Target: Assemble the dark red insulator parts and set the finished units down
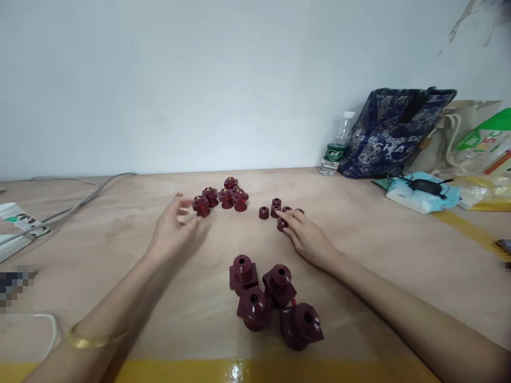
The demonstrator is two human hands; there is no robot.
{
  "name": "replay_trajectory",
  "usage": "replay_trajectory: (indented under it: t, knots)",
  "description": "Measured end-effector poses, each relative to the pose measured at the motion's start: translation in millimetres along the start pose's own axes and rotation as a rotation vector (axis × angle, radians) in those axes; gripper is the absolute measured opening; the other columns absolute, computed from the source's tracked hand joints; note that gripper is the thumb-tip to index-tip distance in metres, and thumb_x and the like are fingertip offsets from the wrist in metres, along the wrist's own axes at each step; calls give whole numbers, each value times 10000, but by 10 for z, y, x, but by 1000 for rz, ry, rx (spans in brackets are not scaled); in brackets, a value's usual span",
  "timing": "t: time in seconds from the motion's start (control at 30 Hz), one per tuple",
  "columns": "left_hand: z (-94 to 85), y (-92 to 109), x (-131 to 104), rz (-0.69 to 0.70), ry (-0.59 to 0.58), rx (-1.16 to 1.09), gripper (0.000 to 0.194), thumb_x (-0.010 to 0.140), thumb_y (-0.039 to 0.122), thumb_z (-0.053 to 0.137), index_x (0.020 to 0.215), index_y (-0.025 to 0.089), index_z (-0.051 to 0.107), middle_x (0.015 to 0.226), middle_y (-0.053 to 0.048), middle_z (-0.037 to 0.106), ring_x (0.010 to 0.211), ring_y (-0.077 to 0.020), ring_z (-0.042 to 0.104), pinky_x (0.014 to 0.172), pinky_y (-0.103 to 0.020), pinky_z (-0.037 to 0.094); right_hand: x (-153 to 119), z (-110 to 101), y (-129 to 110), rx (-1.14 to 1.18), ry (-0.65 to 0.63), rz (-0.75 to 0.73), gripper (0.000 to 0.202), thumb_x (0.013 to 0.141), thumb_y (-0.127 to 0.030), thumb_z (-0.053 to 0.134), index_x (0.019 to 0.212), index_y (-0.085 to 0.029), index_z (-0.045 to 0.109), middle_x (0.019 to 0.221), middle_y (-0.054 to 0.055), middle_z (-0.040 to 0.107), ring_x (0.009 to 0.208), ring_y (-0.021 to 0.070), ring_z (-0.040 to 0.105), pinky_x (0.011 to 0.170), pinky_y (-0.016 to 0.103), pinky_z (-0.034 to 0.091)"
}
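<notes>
My left hand (pixel 175 226) is at the left end of a group of dark red square-topped parts, its fingers apart beside the nearest part (pixel 201 206). Several such parts, with brass-coloured bits on top, stand together at the back. My right hand (pixel 305 236) reaches over a group of small dark red caps, fingertips at one cap (pixel 275 210) and partly covering others; whether it grips one is unclear. Another small cap (pixel 263 213) stands just left of them. Nearer me, several larger dark red pieces (pixel 254 307) with round, holed tops sit close together.
A water bottle (pixel 334 149) and a dark blue patterned bag (pixel 391 133) stand against the wall at the right. Beside them lie a tissue pack (pixel 415 197) and plastic bags. Grey cables (pixel 85 199) and a white container (pixel 19 218) are at the left.
</notes>
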State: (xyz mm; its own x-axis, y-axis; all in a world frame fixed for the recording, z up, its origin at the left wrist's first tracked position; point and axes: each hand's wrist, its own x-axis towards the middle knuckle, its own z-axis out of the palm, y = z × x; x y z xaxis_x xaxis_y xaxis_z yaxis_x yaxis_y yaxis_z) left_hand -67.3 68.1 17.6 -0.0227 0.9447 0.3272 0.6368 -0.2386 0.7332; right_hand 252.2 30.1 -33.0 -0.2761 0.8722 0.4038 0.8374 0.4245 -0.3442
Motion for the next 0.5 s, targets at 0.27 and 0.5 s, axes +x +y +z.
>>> replay_trajectory:
  t: [0.27, 0.5]
  knots:
    - [550, -39, 132, 29, -18, -367, 352, 671, 317, 740, 943, 160, 581, 961, -72, 690, 929, -218, 648, 894, -403, 493, -55, -126, -100, 282, 83, 1, 241, 862, -162, 528, 1090, -199, 599, 976, 68, 630, 851, 201, 595, 781, 356, 506]
    - [794, 572, -324, 442, -302, -185, 314, 763, 214, 681, 1061, 203, 580, 1109, -70, 652, 1036, -226, 604, 931, -405, 462, -34, -284, -356, 452, 210, -67, 338, 855, -119, 536, 1166, -240, 586, 1125, 47, 647, 922, 178, 624, 781, 314, 525]
